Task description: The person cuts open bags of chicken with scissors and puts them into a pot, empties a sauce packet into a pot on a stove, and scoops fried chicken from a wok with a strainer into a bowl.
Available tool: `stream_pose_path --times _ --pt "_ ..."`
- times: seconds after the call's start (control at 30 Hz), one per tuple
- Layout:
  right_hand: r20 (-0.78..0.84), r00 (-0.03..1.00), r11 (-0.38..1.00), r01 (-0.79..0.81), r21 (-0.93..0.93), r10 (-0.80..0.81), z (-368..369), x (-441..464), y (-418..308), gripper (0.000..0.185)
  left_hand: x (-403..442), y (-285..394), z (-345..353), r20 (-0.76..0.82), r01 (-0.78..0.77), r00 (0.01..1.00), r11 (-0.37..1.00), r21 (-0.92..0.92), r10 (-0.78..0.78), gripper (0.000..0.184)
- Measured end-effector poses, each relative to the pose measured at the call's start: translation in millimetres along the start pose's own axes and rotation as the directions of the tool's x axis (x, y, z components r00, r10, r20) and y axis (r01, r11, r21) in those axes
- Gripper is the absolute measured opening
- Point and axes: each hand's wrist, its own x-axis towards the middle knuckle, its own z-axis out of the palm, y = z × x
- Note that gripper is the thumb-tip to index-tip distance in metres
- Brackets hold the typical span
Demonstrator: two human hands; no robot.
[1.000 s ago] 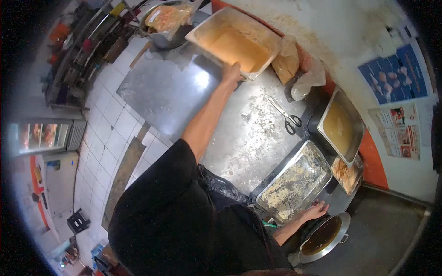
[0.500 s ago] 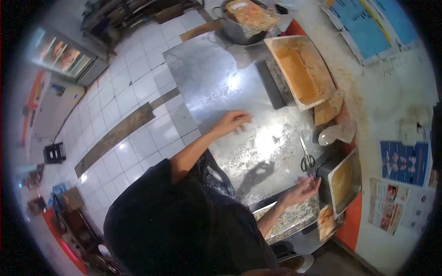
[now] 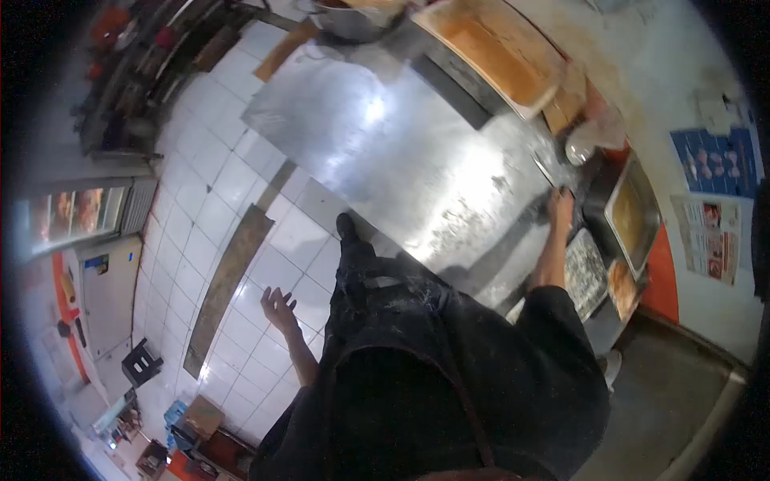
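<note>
My right hand is at the right side of the metal table, fingers closed over the handles of a pair of scissors. The blades stick out ahead of the fingers, pointing up and left; the handles are hidden under the hand. Close by on the right is a deep metal pan with something yellowish inside. A tray of pale, crumbly-looking material lies below the hand. Away from the table, my left hand hangs over the tiled floor, fingers apart, with nothing in it.
A large pan with an orange-brown inside stands at the table's back right, a clear plastic bag below it. A pot is at the far end. On the floor are a dark stool and a brown strip.
My right hand has moved onto the scissors and closed around their handles. My left hand has swung back from above the table to over the floor. The view has turned.
</note>
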Motion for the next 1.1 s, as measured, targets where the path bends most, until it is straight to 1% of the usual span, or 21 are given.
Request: stream_pose_path --times 0.03,0.1,0.17,0.2,0.27,0.33,0.4,0.47,0.5,0.53,0.6,0.63,0.7,0.73,0.8,0.9,0.93,0.97,1.03,1.07,1.1 --pt "0.106 0.994 0.999 0.009 0.034 -0.012 15.2 9.6 14.4 0.043 9.7 6.8 1.8 -0.027 -0.012 1.0 1.0 -0.019 0.012 0.045" --pt "-0.069 0.995 0.997 0.074 0.007 -0.073 16.3 -17.9 -5.7 0.037 43.0 27.4 14.5 0.031 -0.083 0.996 0.995 -0.056 0.085 0.042" --pt "0.084 0.993 0.989 0.088 -0.114 -0.079 -12.0 -55.0 -51.7 0.036 87.8 48.7 35.8 0.116 -0.256 0.957 0.962 -0.091 0.266 0.041" --pt "0.068 0.995 0.991 0.086 -0.101 -0.079 -8.0 -66.8 -60.7 0.036 121.5 49.3 60.5 0.055 -0.313 0.943 0.93 -0.19 0.329 0.04" --pt "0.016 1.0 0.998 0.015 -0.069 -0.014 1.2 -94.9 -72.9 0.038 136.8 127.8 93.9 0.212 -0.554 0.788 0.816 -0.165 0.578 0.038" --pt "-0.018 0.999 0.997 0.044 -0.066 -0.046 7.2 -113.8 -84.9 0.041 137.5 203.9 131.0 0.27 -0.711 0.667 0.702 -0.046 0.694 0.039" --pt "-0.058 0.996 0.996 0.067 -0.066 -0.071 17.7 -130.2 -89.2 0.046 147.1 259.2 174.1 0.366 -0.861 0.439 0.501 -0.09 0.821 0.046" --pt "-0.168 0.985 0.978 0.063 0.198 -0.029 33.0 -144.0 -87.5 0.051 133.6 312.0 218.5 0.413 -0.942 0.211 0.297 -0.155 0.886 0.055" --pt "-0.077 0.995 0.943 -0.037 0.332 0.067 15.7 -158.0 -107.9 0.052 128.8 330.7 242.3 0.426 -0.956 0.093 0.201 -0.215 0.9 0.06" --pt "0.025 0.989 0.882 -0.141 0.449 0.145 -7.6 -178.5 -141.8 0.053 122.9 346.4 267.0 0.429 -0.956 -0.023 0.106 -0.274 0.903 0.065" --pt "0.128 0.977 0.538 -0.2 0.819 0.169 10.7 -197.5 -144.3 0.055 107.5 363.6 314.2 0.503 -0.951 -0.11 0.056 -0.304 0.858 0.08" --pt "0.251 0.953 0.444 -0.302 0.843 0.171 -18.6 -221.5 -181.2 0.052 96.2 372.6 333.3 0.493 -0.949 -0.114 0.052 -0.312 0.863 0.08" --pt "0.384 0.905 0.155 -0.412 0.898 0.182 -33.1 -254.8 -225.3 0.049 73.2 384.0 367.7 0.572 -0.952 -0.257 -0.101 -0.291 0.779 0.085" --pt "0.394 0.911 0.051 -0.402 0.914 0.119 -38.5 -266.8 -248.3 0.05 66.2 388.2 384.7 0.569 -0.95 -0.259 -0.101 -0.294 0.781 0.085" --pt "0.376 0.927 -0.115 -0.373 0.921 0.003 -42.2 -287.0 -288.7 0.051 61.6 388.7 415.8 0.554 -0.939 -0.342 -0.26 -0.224 0.758 0.092" --pt "0.363 0.927 -0.279 -0.374 0.884 -0.091 -35.0 -289.3 -330.3 0.046 74.1 383.9 462.1 0.557 -0.929 -0.369 -0.289 -0.23 0.744 0.089" --pt "0.366 0.923 -0.325 -0.386 0.863 -0.123 -35.9 -286.8 -342.1 0.041 82.3 382.5 476.6 0.494 -0.909 -0.413 -0.377 -0.175 0.765 0.064" --pt "0.368 0.917 -0.37 -0.4 0.839 -0.156 -42.2 -279.9 -355.8 0.037 88.2 388.3 482.9 0.5 -0.908 -0.414 -0.38 -0.176 0.76 0.064" --pt "0.389 0.905 -0.353 -0.426 0.833 -0.175 -49.4 -265.2 -368.2 0.037 101.8 405.5 488.5 0.618 -0.892 -0.425 -0.423 -0.161 0.661 0.038" --pt "0.371 0.904 -0.316 -0.423 0.849 -0.213 -51.4 -256.0 -370.2 0.051 107.3 422.7 495.7 0.444 -0.884 -0.45 -0.317 -0.343 0.774 0.019" --pt "0.35 0.902 -0.28 -0.414 0.866 -0.252 -54.1 -244.1 -374.0 0.066 109.8 441.3 496.6 0.465 -0.938 -0.309 -0.184 -0.295 0.83 0.018"
